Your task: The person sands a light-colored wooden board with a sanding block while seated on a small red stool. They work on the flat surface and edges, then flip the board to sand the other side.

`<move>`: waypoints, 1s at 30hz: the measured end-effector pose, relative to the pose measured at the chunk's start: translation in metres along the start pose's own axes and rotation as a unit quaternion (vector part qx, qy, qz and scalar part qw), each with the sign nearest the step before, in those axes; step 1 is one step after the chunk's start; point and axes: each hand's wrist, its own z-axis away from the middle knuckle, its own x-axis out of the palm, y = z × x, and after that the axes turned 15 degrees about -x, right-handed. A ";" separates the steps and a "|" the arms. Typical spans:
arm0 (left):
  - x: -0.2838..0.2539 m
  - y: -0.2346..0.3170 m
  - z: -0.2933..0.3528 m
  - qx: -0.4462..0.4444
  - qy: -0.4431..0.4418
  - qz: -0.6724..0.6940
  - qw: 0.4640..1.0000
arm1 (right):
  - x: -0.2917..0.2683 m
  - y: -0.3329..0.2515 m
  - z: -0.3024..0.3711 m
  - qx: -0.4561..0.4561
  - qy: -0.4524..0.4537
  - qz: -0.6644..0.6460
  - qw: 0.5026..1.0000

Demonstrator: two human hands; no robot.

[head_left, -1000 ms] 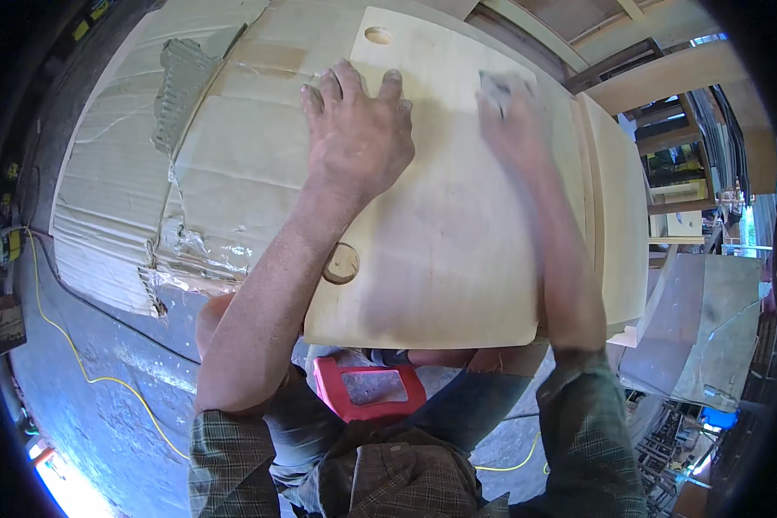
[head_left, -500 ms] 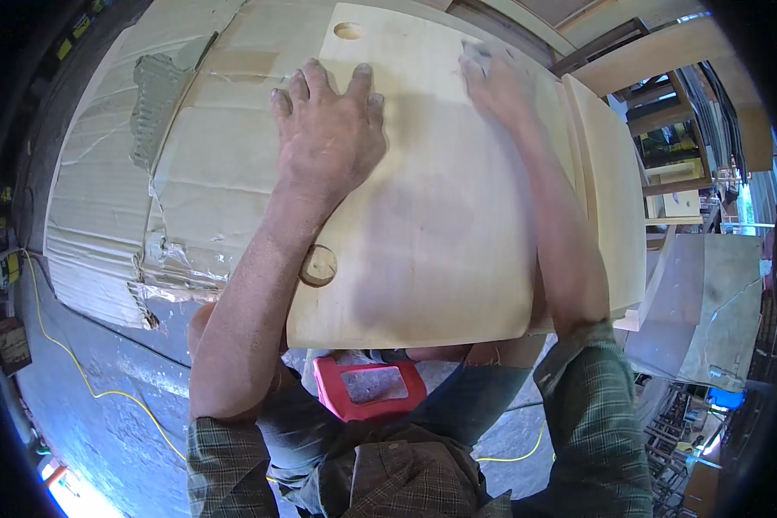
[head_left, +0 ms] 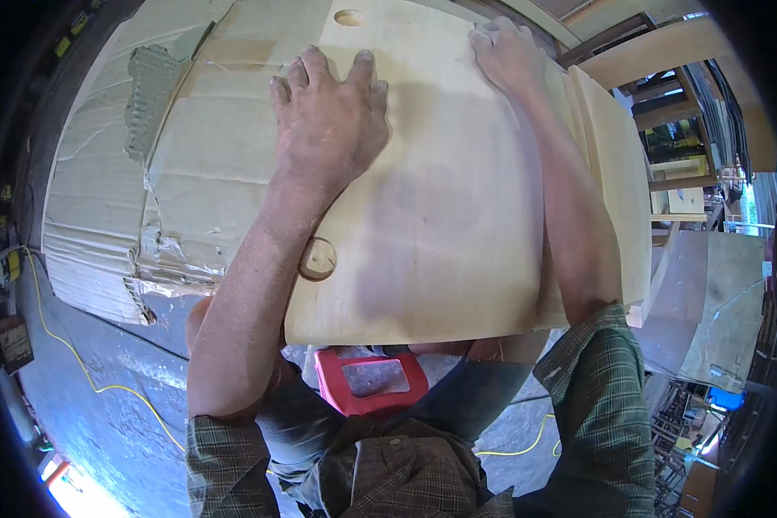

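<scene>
A pale wooden panel (head_left: 440,250) lies in front of me, with two round recesses (head_left: 319,259) along its left side. My left hand (head_left: 332,121) rests on the panel's left edge, fingers spread toward the far side. At the far right part of the panel, my right hand (head_left: 509,59) is pressed down with its fingers bent and close together. Something greyish shows by those fingertips, too small to make out. A second pale panel (head_left: 617,190) sits just right of the first, beyond my right forearm.
Flattened cardboard (head_left: 207,164) with a torn patch covers the surface at left. A red plastic stool (head_left: 337,393) stands between my legs. A yellow cable (head_left: 112,390) runs over the grey floor. Wooden frames (head_left: 665,52) and a grey board (head_left: 725,302) stand at right.
My right hand has moved a little to the right and away from me along the panel. My left hand stays on the left edge.
</scene>
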 end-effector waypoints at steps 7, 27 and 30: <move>0.003 -0.005 0.002 -0.002 0.018 -0.008 1.000 | -0.051 -0.047 0.098 -0.111 0.010 -0.087 0.990; -0.001 -0.004 0.002 -0.014 -0.007 -0.025 1.000 | -0.058 -0.040 0.120 -0.161 0.040 -0.109 0.980; 0.005 0.004 0.005 0.009 0.019 -0.020 1.000 | -0.017 0.000 0.064 -0.052 0.035 -0.116 0.991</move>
